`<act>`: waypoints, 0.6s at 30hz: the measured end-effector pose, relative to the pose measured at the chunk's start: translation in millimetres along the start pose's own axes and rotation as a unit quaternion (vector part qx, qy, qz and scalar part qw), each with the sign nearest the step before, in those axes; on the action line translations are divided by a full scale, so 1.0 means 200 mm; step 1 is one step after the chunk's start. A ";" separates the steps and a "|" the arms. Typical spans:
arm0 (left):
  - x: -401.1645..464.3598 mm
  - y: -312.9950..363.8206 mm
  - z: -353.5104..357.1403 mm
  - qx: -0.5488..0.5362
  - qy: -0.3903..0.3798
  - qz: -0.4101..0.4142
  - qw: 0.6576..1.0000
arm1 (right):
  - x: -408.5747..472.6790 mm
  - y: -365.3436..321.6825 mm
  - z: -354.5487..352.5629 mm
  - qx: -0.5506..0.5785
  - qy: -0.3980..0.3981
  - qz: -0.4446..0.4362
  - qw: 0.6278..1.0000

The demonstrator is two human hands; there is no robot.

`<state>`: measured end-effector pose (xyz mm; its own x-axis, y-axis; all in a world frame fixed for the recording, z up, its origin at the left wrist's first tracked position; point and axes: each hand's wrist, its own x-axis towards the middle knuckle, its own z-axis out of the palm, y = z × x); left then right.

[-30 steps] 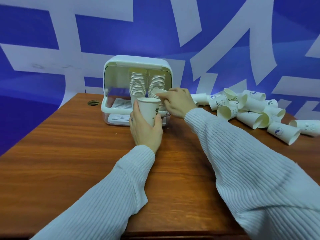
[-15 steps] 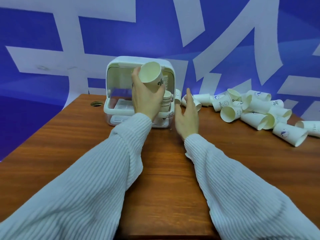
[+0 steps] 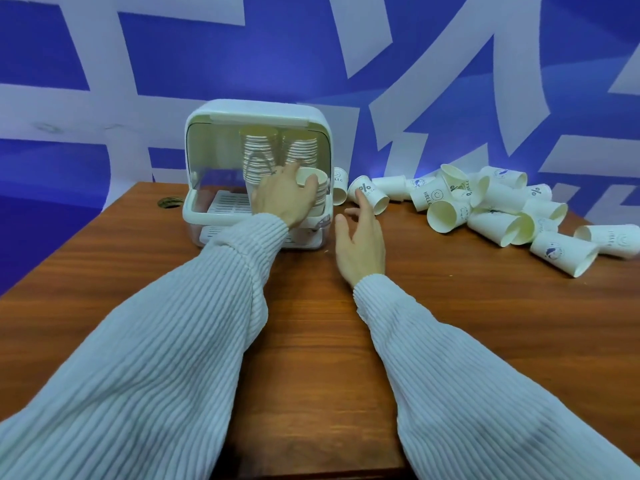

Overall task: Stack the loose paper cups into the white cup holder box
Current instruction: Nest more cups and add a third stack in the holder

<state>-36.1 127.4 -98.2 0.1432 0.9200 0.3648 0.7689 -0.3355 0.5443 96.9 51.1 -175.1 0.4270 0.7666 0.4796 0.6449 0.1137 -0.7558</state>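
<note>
The white cup holder box (image 3: 258, 114) stands open at the back of the wooden table, with two tall stacks of paper cups (image 3: 259, 152) inside. My left hand (image 3: 284, 197) reaches into the box and grips a paper cup (image 3: 313, 180) on top of a short stack at the box's front right. My right hand (image 3: 360, 242) hovers open just right of the box, fingers spread and pointing toward the nearest loose cup (image 3: 369, 194). A pile of loose cups (image 3: 485, 209) lies on its side at the right.
The wooden table (image 3: 311, 341) has a round cable hole (image 3: 169, 202) left of the box. A blue and white wall rises right behind the table. One more loose cup (image 3: 609, 239) lies near the table's right edge.
My left hand has lowered the cup from in front of the box's top down onto the short stack inside. My right hand has shifted slightly right toward the loose cups.
</note>
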 end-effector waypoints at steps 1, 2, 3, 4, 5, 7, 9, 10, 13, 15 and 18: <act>0.01 0.01 -0.02 0.017 -0.013 -0.005 1.000 | 0.01 0.00 0.00 0.015 0.006 0.015 1.000; 0.02 0.02 -0.03 0.038 -0.023 -0.009 0.999 | 0.01 0.01 -0.01 0.033 0.014 0.031 0.999; 0.02 0.04 -0.04 0.054 -0.024 -0.009 0.998 | 0.02 0.01 -0.01 0.050 0.024 0.046 0.997; 0.01 0.05 -0.05 0.063 -0.004 0.002 0.998 | 0.03 0.03 -0.03 0.066 0.036 0.060 0.995; -0.02 0.07 -0.04 0.056 0.044 0.033 0.997 | 0.04 0.05 -0.05 0.077 0.054 0.074 0.993; -0.12 0.13 0.02 -0.022 0.172 0.143 0.974 | 0.09 0.11 -0.13 0.066 0.095 0.092 0.989; -0.25 0.21 0.12 -0.107 0.192 0.232 0.948 | 0.14 0.20 -0.25 -0.027 0.111 0.083 0.990; -0.31 0.26 0.19 -0.136 0.152 0.247 0.947 | 0.15 0.25 -0.32 -0.101 0.109 0.073 0.986; -0.47 0.39 0.40 -0.204 -0.005 0.213 0.956 | 0.19 0.42 -0.49 -0.274 0.107 0.091 0.952; -0.55 0.40 0.52 -0.222 -0.090 0.162 0.957 | 0.20 0.49 -0.54 -0.314 0.089 0.129 0.936; -0.57 0.37 0.59 -0.208 -0.152 0.133 0.957 | 0.25 0.54 -0.51 -0.344 0.027 0.148 0.927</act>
<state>77.5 20.9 -188.1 0.5228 0.7864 0.3291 0.3742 -0.5586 0.7402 252.2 36.8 -186.9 0.6688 0.6650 0.3324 0.7382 -0.5406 -0.4035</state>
